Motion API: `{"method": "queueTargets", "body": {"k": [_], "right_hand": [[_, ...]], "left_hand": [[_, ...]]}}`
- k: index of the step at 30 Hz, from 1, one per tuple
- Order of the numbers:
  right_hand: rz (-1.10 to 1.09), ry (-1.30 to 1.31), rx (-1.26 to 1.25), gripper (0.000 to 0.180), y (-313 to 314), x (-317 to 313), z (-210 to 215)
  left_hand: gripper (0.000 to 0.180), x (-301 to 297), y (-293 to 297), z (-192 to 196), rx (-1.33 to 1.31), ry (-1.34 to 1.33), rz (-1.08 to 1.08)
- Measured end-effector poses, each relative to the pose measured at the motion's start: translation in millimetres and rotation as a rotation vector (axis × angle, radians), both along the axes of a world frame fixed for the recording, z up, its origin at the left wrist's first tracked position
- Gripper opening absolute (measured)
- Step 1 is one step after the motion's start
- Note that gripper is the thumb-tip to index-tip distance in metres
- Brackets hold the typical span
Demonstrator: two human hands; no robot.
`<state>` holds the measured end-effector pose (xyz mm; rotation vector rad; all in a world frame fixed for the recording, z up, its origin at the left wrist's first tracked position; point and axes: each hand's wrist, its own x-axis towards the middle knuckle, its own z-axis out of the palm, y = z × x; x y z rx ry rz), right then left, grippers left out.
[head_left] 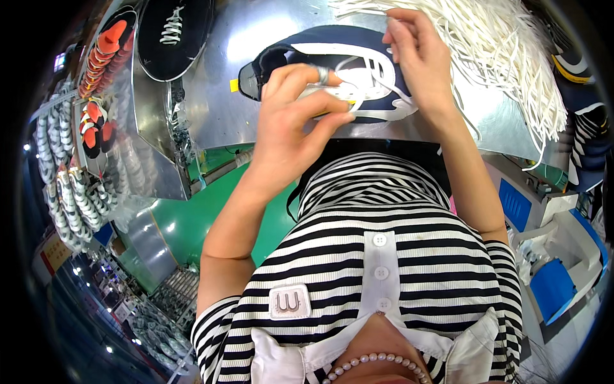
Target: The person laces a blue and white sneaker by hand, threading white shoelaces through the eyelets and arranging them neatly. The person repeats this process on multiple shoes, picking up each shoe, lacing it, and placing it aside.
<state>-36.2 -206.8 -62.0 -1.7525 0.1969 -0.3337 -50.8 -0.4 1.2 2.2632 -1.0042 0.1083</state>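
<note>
A dark navy shoe [332, 37] with white trim lies on its side on the metal table, its heel with a yellow tab to the left. White shoelace [362, 96] runs loosely over its eyelets and tongue. My left hand [294, 105], with a silver ring or band on a finger, is over the shoe's opening. Its thumb and forefinger pinch the lace near the eyelets. Above the toe end is my right hand [419, 64], its fingers curled together; whatever they grip is hidden. A strand of lace passes below that hand.
A heap of loose white laces [505, 64] covers the right of the metal table [220, 115] and hangs over its edge. A black laced shoe [173, 38] sits at the left. Orange-and-black shoe parts [109, 54] hang beyond. Blue-and-white equipment [556, 281] stands at lower right.
</note>
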Motion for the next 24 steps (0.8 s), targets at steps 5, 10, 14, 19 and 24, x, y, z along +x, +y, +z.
{"method": "queueTargets", "body": {"k": [5,10,14,19,24], "right_hand": [[0.134,-0.012,-0.084,0.018,6.1,-55.4,29.4],[0.256,0.137,-0.076,0.021,8.3,-86.4,24.0],[0.296,0.174,-0.113,0.020,8.8,-86.8,22.0],[0.310,0.194,-0.129,0.020,6.7,-86.4,23.4],[0.320,0.227,-0.140,0.019,10.2,-79.2,22.1]], "left_hand": [[0.023,0.7,-11.8,-25.1,-0.099,0.137,0.168],[0.030,4.9,-14.3,-19.8,-0.005,0.216,0.222],[0.030,7.0,-11.4,-20.1,0.059,0.255,0.206],[0.029,9.4,-10.0,-21.5,0.030,0.220,0.171],[0.026,8.9,-6.4,-27.2,-0.002,0.211,0.115]]}}
